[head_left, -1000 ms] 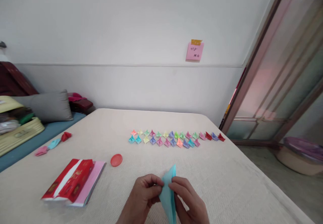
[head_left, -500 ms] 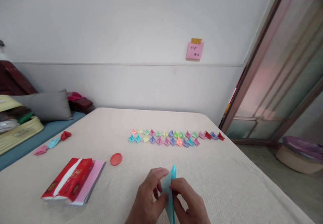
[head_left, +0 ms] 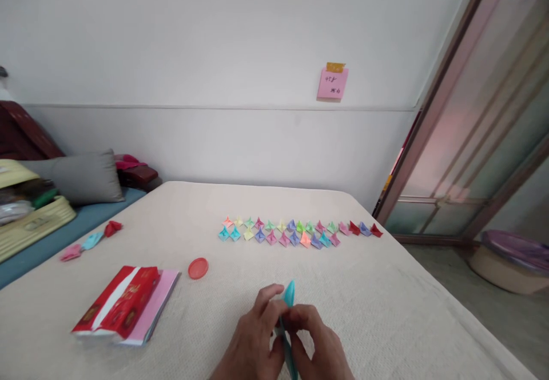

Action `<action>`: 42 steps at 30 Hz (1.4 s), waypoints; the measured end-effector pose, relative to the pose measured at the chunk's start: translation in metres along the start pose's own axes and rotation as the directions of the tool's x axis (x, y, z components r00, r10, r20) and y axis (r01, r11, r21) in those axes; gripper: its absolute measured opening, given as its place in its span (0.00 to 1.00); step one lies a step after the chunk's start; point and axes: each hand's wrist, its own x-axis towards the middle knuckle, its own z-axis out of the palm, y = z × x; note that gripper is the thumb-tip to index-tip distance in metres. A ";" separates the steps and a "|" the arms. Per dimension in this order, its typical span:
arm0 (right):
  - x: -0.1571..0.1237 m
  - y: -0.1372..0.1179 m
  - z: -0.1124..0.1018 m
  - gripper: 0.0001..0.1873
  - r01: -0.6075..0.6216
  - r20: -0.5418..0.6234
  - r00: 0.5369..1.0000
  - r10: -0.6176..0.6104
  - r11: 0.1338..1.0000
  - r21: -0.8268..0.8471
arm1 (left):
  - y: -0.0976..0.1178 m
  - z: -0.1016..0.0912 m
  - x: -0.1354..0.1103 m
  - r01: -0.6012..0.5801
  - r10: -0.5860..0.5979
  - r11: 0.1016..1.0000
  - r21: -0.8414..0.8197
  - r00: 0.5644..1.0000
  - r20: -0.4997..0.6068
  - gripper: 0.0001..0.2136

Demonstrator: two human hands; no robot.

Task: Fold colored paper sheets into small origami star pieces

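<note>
A folded teal paper (head_left: 289, 297) stands on edge between my two hands near the table's front edge. My left hand (head_left: 253, 340) pinches it from the left and my right hand (head_left: 317, 343) pinches it from the right, fingers closed on the paper. Farther back on the cream tablecloth (head_left: 386, 300) lie two rows of several small folded paper shapes (head_left: 295, 233) in many colours.
A red packet on pink paper sheets (head_left: 124, 303) lies at the left, with a red round lid (head_left: 198, 268) beside it. Three folded paper pieces (head_left: 91, 239) lie at the table's left edge. A grey pillow (head_left: 88, 177) and yellow basket (head_left: 34, 220) sit beyond. A pink note (head_left: 331, 83) hangs on the wall.
My hands have pressed the teal paper narrower, so less of it shows above my fingers. Both hands have shifted slightly nearer the table's front edge.
</note>
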 end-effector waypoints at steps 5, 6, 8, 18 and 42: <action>-0.001 0.003 0.000 0.13 -0.012 0.001 1.000 0.012 1.000 0.020 | -0.001 -0.004 0.000 -0.043 0.038 0.993 0.106 0.998 0.045 0.23; -0.001 0.003 0.000 0.13 -0.014 0.005 1.000 0.014 0.999 0.030 | -0.001 -0.006 0.000 -0.071 0.063 0.990 0.124 0.996 0.069 0.23; -0.001 0.004 0.000 0.13 -0.018 0.011 1.000 0.017 0.999 0.047 | -0.001 -0.008 0.001 -0.122 0.106 0.983 0.140 0.988 0.115 0.24; 0.001 0.011 -0.007 0.16 0.113 0.071 0.992 -0.108 0.991 -0.066 | -0.002 -0.012 0.000 -0.081 0.070 0.990 0.112 0.993 0.100 0.16; 0.016 0.018 -0.006 0.13 -0.180 -0.047 0.978 0.201 0.942 0.282 | -0.011 -0.020 0.015 0.347 -0.403 0.575 -0.741 0.908 0.112 0.09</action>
